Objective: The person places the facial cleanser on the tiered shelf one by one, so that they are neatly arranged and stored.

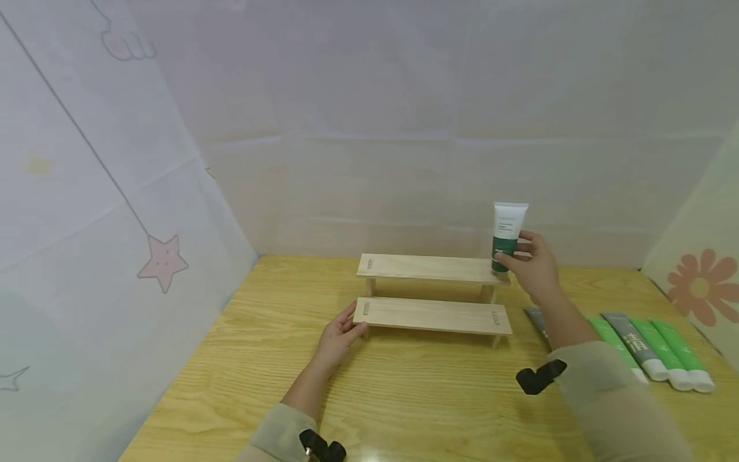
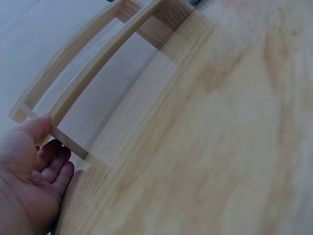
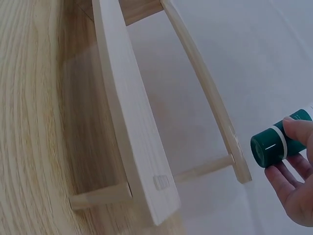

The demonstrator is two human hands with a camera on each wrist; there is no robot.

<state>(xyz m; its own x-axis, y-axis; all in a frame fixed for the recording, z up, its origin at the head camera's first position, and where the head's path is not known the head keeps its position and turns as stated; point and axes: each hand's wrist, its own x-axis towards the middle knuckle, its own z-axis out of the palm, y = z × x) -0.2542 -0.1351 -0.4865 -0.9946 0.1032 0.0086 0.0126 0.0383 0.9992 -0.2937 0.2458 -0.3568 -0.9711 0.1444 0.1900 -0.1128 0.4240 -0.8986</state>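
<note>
Left hand: I grip the lower shelf by its left end; light pressure should steady it.
Upper shelf: I'd want a flat landing inside its right end.
Green-and-white tube: cap down, pinched in my right hand, just above that end; best upright.
Lying tubes: on the worktop; my sleeve should clear them.

A white-and-green tube is held nearly upright, cap down, at the right end of the higher of two pale wooden shelves standing on legs, perhaps not quite touching it.
</note>
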